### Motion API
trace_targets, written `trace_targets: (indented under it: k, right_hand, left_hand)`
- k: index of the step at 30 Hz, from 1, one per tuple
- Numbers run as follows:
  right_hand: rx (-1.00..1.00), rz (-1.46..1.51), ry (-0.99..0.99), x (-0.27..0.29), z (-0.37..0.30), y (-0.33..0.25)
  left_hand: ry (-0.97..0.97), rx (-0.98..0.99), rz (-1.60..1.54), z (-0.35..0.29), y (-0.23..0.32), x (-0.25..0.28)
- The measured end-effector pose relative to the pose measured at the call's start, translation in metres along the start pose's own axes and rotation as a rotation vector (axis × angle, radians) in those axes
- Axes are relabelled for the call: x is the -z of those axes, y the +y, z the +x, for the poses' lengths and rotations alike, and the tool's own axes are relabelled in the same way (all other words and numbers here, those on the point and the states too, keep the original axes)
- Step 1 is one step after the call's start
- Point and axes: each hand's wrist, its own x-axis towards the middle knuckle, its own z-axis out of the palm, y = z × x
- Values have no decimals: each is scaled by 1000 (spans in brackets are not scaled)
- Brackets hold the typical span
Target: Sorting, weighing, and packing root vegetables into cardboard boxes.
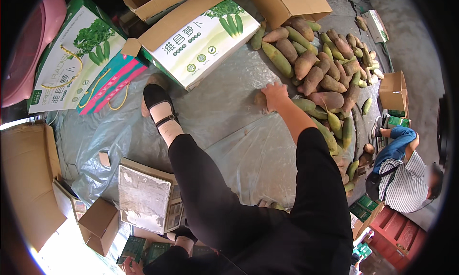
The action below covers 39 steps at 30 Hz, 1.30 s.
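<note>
My right arm stretches forward over the plastic sheet, and my right hand (276, 97) is closed round a brownish root vegetable (260, 101) that looks like a sweet potato. Most of that vegetable is under my fingers. Just right of the hand spreads a large pile of reddish-brown sweet potatoes (313, 80) mixed with long green radishes (277, 60). At the lower left edge my left hand (133, 266) shows only in part, beside a small dark green box (132, 249); its grip is hard to make out. Ahead stands a printed white and green carton (203, 48) with its flap raised.
At the far left are a gift carton (71, 60), a striped bag (112, 86) and a pink basin (40, 45). A worn board-topped stool (143, 196) and a brown box (99, 225) stand left of my leg. A person in stripes (406, 181) sits at the right.
</note>
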Motion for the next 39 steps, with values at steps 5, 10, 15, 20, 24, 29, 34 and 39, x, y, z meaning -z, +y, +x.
trace_targets:
  k: [5,10,15,20,24,29,34,39]
  right_hand:
    - [136,-153,-271,-36,-43,-24]
    - [88,136,-395,-19,-24,-3]
    - [-147,430,357,10,65,12]
    - [-322,315,357,49,122,22]
    - [-332,194,160,62,146,21]
    - [-362,134,49,88,157,5]
    - [-267,78,240,54,159,23]
    - [-142,57,274,18,101,20]
  left_hand:
    - [105,-54,-64,-15,2,-5]
    - [-46,544,-339,-7,25,-8]
    - [-55,504,-308,-6,27,1]
    - [-67,478,-288,1,26,3]
    - [-172,597,-79,28,74,8]
    - [-141,733,-47,39,103,9]
    - [-135,722,-56,45,112,6]
    - [-102,775,-78,48,126,8]
